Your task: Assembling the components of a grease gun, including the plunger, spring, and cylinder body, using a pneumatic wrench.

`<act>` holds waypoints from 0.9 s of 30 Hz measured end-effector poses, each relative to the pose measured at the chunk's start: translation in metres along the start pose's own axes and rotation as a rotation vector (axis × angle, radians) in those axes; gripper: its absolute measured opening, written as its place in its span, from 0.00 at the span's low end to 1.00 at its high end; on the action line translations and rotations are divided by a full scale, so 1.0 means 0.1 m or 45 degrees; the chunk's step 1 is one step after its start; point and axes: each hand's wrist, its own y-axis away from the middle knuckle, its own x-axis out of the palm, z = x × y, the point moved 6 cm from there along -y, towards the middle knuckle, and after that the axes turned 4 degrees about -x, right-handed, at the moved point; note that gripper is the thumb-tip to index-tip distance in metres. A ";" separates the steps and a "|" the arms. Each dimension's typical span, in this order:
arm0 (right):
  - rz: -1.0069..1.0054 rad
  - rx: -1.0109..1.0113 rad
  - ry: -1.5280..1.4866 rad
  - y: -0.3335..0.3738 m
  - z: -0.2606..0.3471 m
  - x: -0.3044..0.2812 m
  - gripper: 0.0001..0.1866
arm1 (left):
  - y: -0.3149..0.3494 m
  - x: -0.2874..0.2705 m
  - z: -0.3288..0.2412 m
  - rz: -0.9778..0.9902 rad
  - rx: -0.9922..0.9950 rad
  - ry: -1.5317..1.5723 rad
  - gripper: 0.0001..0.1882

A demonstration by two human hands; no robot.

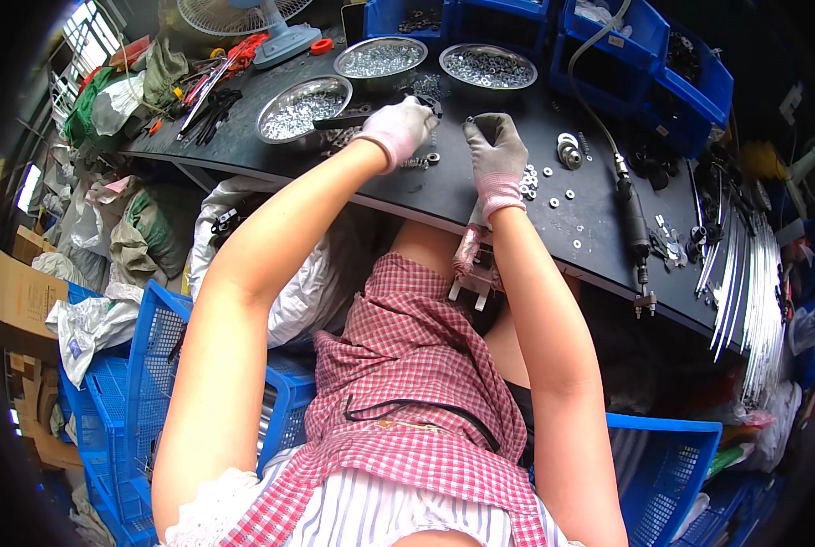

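Observation:
Both my hands wear pale gloves and work over the dark bench top. My left hand is closed around a long black part, whose flat bar sticks out to the left and whose other end shows past the fingers. To its right, my right hand pinches thumb and forefinger around a small dark piece, too small to name. Under and beside the left hand lie loose small metal parts. White-and-silver washers are scattered right of my right wrist.
Metal bowls of small hardware stand behind and left of my hands; blue bins line the back. A hanging power screwdriver with its hose is at right, near white strips. A fan stands back left. A clamp-like fixture hangs at the front edge.

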 end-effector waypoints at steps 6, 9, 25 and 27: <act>-0.096 0.268 -0.376 0.09 0.15 -0.29 0.11 | 0.76 -0.86 0.02 -0.001 0.116 1.210 0.13; 0.085 0.343 -0.545 0.46 0.64 -0.49 0.09 | 1.53 -0.91 0.01 0.033 0.024 1.702 0.15; -0.035 -0.208 -0.482 1.13 1.99 -1.35 0.14 | 1.95 -0.88 -1.36 0.517 0.199 2.364 0.15; -0.046 -0.220 -0.438 1.12 2.02 -1.35 0.13 | 1.87 -0.80 -1.38 0.289 0.330 2.221 0.15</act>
